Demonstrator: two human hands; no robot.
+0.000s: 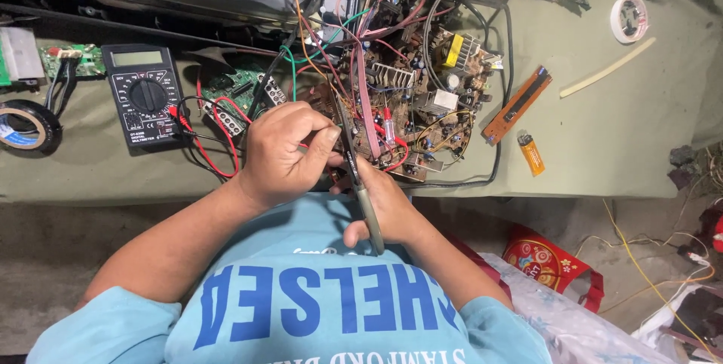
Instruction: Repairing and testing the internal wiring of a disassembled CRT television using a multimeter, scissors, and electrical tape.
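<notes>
**Both hands at the near edge of the circuit board**

Head view: the brown, wire-strewn circuit board (407, 100), crowded with components, lies on the olive-green cloth (602, 138) straight ahead of you. Your left hand (290, 154) sits at the board's near-left corner, fingers curled in tight with the thumb pressed against them; whatever it pinches is hidden, so you cannot tell what it holds. Your right hand (380, 209) is just below the board's near edge, closed around the grey handle of a slim, dark-tipped tool (360, 183), whose shaft runs up between your hands and onto the board.

Left of the board rests the black digital multimeter with a round dial (144, 96), its red and black leads (218, 134) trailing towards the board's left side. Further left of it lies a roll of black tape (26, 126). Right of the board sit a long brown strip board (517, 105) and an orange lighter (531, 153). Well beyond those, to the far right, are a white tape roll (629, 19) and a pale stick (607, 68).
</notes>
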